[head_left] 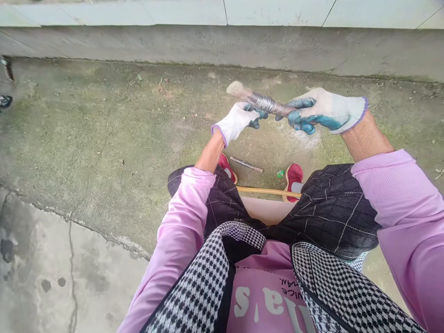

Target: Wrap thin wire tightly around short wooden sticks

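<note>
My right hand [321, 110], in a white glove with blue-green coated fingers, is closed round the handle end of a stick wound with silver wire [268, 104]. The stick points left and slightly up, and its pale, blunt far end is smeared by motion. Just below the wound part is my left hand [241, 121], gloved the same way. Its fingers are curled together close to the stick; what they pinch, if anything, is hidden. On the ground between my feet lies a thinner wire-wrapped stick [246, 164].
A small green scrap [280, 174] lies near my right red shoe [294, 178]. A yellowish rod [268, 190] runs between my knees, by a pale seat edge [267, 208]. Ahead is a low concrete step [194, 44]. Dark objects [5, 101] show at the far left.
</note>
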`<state>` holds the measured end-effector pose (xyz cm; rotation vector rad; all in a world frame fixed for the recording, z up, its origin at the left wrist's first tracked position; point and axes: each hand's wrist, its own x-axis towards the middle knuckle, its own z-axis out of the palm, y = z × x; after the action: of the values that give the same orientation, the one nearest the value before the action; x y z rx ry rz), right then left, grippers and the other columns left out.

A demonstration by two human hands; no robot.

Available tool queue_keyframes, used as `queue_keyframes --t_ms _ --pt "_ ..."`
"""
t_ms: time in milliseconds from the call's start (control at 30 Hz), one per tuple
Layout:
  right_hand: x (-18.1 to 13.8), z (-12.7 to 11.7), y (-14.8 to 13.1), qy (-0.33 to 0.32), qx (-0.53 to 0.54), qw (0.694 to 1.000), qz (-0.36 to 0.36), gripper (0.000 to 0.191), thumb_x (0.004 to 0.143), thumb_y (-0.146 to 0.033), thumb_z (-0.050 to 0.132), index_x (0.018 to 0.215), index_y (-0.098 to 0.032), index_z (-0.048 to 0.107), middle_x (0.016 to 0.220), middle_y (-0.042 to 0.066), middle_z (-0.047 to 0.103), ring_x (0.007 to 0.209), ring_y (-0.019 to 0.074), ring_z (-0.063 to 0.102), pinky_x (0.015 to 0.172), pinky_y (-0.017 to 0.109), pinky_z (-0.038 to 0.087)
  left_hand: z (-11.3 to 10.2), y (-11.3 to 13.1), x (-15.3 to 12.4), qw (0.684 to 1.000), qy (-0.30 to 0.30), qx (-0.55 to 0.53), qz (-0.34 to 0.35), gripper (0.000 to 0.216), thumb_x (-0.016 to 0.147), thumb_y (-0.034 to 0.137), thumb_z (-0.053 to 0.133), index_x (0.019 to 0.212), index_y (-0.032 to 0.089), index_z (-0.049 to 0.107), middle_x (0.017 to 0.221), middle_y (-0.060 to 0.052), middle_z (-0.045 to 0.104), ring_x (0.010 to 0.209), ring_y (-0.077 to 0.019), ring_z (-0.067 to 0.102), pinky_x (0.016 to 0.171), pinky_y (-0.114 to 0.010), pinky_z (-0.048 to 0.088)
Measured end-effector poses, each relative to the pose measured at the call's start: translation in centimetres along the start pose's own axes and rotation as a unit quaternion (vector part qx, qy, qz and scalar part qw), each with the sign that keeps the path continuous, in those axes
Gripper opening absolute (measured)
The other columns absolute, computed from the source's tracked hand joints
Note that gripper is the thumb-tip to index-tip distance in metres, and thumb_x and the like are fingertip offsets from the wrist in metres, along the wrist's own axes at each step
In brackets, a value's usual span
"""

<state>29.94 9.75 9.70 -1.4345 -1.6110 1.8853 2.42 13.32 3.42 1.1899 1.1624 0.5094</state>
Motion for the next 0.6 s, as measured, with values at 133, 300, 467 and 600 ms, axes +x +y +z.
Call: queue_keyframes --t_ms 133,300,467,600 --pt "0.7 1.2 -1.0 0.119 0.057 0.991 -0.036 0.032 0.099 -0.043 0.104 0.106 -0.023 0.08 0.08 0.0 0.066 0.068 0.0153 0.051 0.057 0.032 0.045 1.9 -0.4 -0.3 1.0 0.0 -0.002 -0.022 0.01 0.102 0.009 0.088 0.1 0.019 0.085 0.09 0.0 0.08 0.077 -0.0105 0.068 0.087 -0.029 0.065" --pt "2.7 1.7 -1.5 0.213 -0.174 0.961 0.045 0.022 0.114 -0.04 0.087 0.103 -0.026 0.074 0.09 0.005 0.071 0.082 0.0228 0.062 0.072 0.036 0.051 3.4 -0.6 -1.1 0.999 -0.03 0.004 -0.039 0.012 0.102 0.011 0.092 0.095 0.018 0.085 0.08 0.003 0.075 0.067 -0.0087 0.063 0.082 -0.029 0.065" --pt "4.1 0.9 -0.5 0.149 -0.465 0.865 0.12 0.026 0.122 -0.046 0.075 0.129 -0.023 0.083 0.126 0.025 0.088 0.114 0.0399 0.074 0.098 0.046 0.053 3.2 -0.4 -1.7 0.995 -0.065 0.032 -0.065 0.011 0.1 0.011 0.093 0.097 0.018 0.085 0.074 0.004 0.071 0.066 -0.01 0.063 0.079 -0.029 0.065" --pt "4.0 0.4 0.8 0.095 -0.51 0.839 0.165 0.037 0.123 -0.046 0.072 0.141 -0.016 0.086 0.123 0.028 0.088 0.107 0.039 0.072 0.09 0.047 0.051 1.9 -0.1 -1.7 0.995 -0.044 0.06 -0.059 0.011 0.097 0.013 0.094 0.101 0.018 0.086 0.072 0.002 0.068 0.07 -0.0141 0.065 0.081 -0.032 0.064"
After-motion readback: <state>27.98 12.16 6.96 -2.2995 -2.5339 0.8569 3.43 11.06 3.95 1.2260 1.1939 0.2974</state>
